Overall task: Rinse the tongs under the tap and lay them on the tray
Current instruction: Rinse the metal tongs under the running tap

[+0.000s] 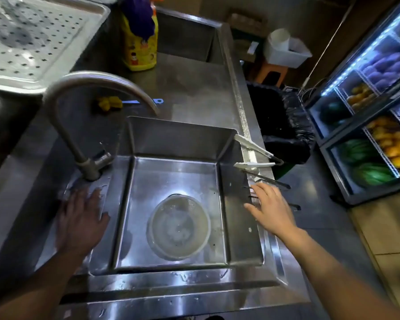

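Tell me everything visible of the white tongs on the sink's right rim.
The white tongs have two flat, pale, plastic-looking arms, spread in a V and joined at a dark end beyond the counter's edge. They lie across the steel sink's right rim, tips toward the basin. The right hand is near but apart.

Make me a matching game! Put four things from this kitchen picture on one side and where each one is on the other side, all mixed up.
Things:
1. strainer bowl
2. white tongs
3. holey tray
4. yellow bottle

Places:
a. top left corner of the picture
b. at the bottom of the sink
c. on the sink's right rim
d. standing on the counter behind the tap

Pairs: 1-b, 2-c, 3-a, 4-d
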{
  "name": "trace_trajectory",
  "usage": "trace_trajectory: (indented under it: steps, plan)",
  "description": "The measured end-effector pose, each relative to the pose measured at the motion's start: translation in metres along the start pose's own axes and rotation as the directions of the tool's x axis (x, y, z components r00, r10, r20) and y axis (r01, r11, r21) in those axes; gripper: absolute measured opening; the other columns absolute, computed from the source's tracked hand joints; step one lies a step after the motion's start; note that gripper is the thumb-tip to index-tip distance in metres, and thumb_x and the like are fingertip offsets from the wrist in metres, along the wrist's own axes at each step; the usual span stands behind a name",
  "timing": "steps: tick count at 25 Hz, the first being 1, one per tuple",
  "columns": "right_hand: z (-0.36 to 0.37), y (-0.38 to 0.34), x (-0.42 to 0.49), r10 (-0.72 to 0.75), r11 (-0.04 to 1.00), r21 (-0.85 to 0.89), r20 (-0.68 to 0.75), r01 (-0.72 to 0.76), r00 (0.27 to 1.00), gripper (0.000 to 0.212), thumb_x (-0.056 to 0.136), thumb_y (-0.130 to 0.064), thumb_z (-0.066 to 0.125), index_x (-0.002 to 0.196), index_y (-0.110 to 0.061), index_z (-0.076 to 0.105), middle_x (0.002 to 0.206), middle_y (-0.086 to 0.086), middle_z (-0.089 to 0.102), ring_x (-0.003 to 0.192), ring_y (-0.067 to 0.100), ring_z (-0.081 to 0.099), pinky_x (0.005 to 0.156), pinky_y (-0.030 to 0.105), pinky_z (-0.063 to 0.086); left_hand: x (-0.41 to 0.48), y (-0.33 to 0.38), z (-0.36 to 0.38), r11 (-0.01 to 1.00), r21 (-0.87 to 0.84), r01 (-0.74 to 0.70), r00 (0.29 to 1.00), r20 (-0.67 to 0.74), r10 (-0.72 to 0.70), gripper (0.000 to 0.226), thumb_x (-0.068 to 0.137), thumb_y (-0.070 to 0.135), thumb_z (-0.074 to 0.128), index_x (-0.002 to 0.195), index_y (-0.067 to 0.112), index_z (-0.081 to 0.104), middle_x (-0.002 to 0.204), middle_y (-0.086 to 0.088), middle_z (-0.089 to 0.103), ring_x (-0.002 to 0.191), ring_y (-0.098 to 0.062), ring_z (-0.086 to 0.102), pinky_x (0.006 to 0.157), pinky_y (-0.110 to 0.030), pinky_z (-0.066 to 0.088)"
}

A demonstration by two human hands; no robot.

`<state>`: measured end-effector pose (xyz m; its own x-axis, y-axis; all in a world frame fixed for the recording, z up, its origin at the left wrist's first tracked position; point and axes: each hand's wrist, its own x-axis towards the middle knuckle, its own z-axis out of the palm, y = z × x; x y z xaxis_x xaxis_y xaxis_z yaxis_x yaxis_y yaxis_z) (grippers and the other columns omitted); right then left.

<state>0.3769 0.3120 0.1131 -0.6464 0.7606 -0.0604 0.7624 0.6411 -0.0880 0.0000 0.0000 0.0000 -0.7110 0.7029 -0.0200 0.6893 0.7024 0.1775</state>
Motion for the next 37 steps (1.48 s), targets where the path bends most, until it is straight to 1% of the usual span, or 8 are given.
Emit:
trace_trajectory:
  steps: [8,10,14,22,25,29,34,37]
  plan:
    - [0.004,0.046,-0.006,0.002,0.988,-0.154,0.218,0.033,0.976,0.094,0.073,-0.072,0.065,0.149,-0.023,0.039,0.147,-0.003,0.045,0.134,0.022,0.04,0.109,0.039,0.037,0.001,0.004,-0.003,0.999,-0.043,0.015,0.998,-0.066,-0.018,0.074,0.075,0.046,0.045,0.141,0.014,0.046,0.146,-0.022,0.041,0.132,-0.044,0.04,0.106,-0.055,0.034]
    - [0.008,0.052,-0.005,-0.001,0.985,-0.167,0.243,0.043,0.97,0.089,0.077,-0.065,0.068,0.15,-0.023,0.038,0.147,-0.003,0.046,0.135,0.022,0.04,0.109,0.038,0.036,0.002,0.001,-0.002,1.0,-0.027,0.012,0.997,-0.08,-0.014,0.073,0.075,0.045,0.045,0.14,0.012,0.046,0.145,-0.023,0.041,0.133,-0.044,0.039,0.11,-0.049,0.03]
    - [0.011,0.057,-0.004,-0.005,0.986,-0.164,0.22,0.042,0.975,0.069,0.086,-0.043,0.068,0.147,-0.023,0.043,0.139,-0.002,0.052,0.129,0.022,0.045,0.103,0.037,0.04,0.002,0.001,-0.002,1.0,0.002,0.028,0.996,-0.08,-0.028,0.076,0.075,0.047,0.044,0.143,0.013,0.045,0.148,-0.022,0.039,0.137,-0.043,0.034,0.113,-0.025,-0.006]
    - [0.012,0.039,-0.005,-0.017,1.0,-0.021,0.207,0.022,0.978,0.06,0.087,-0.039,0.07,0.14,-0.018,0.051,0.125,0.001,0.056,0.123,0.023,0.048,0.092,0.038,0.049,0.001,0.004,-0.008,0.999,-0.019,0.041,0.998,-0.05,-0.042,0.076,0.075,0.046,0.044,0.144,0.013,0.044,0.149,-0.022,0.039,0.138,-0.042,0.034,0.112,-0.024,-0.01]
    - [0.009,0.025,-0.003,-0.043,0.999,0.015,0.18,0.041,0.983,0.059,0.087,-0.04,0.071,0.137,-0.015,0.053,0.122,0.004,0.056,0.119,0.025,0.05,0.091,0.036,0.047,0.002,0.003,-0.005,0.999,-0.025,0.044,0.997,-0.069,-0.046,0.076,0.076,0.047,0.044,0.144,0.014,0.044,0.149,-0.022,0.04,0.138,-0.042,0.035,0.117,-0.03,0.001]
    - [0.0,-0.013,0.003,-0.053,0.981,0.192,0.075,0.038,0.996,0.055,0.084,-0.04,0.075,0.129,-0.013,0.059,0.11,0.005,0.059,0.105,0.025,0.056,0.083,0.035,0.045,0.001,0.009,-0.01,0.999,-0.023,0.025,0.999,-0.042,-0.026,0.075,0.073,0.041,0.052,0.141,0.009,0.047,0.146,-0.026,0.042,0.135,-0.046,0.038,0.107,-0.058,0.032]
    - [-0.013,-0.085,0.004,0.125,0.801,0.591,-0.008,-0.096,0.992,0.048,0.076,-0.048,0.079,0.114,-0.023,0.067,0.103,-0.005,0.066,0.092,0.014,0.061,0.079,0.028,0.047,-0.005,0.057,-0.049,0.972,-0.192,0.133,0.987,0.109,-0.114,0.076,0.078,0.035,0.067,0.145,0.006,0.044,0.147,-0.029,0.044,0.135,-0.047,0.039,0.111,-0.058,0.032]
    - [-0.013,-0.128,0.0,0.169,0.523,0.834,0.103,-0.178,0.98,0.024,0.072,-0.046,0.082,0.087,-0.033,0.069,0.082,-0.012,0.073,0.076,0.003,0.066,0.071,0.018,0.052,-0.033,0.104,-0.068,0.876,-0.478,0.065,0.981,0.19,0.03,0.077,0.077,0.042,0.064,0.147,0.017,0.044,0.147,-0.015,0.047,0.134,-0.035,0.045,0.112,-0.045,0.035]
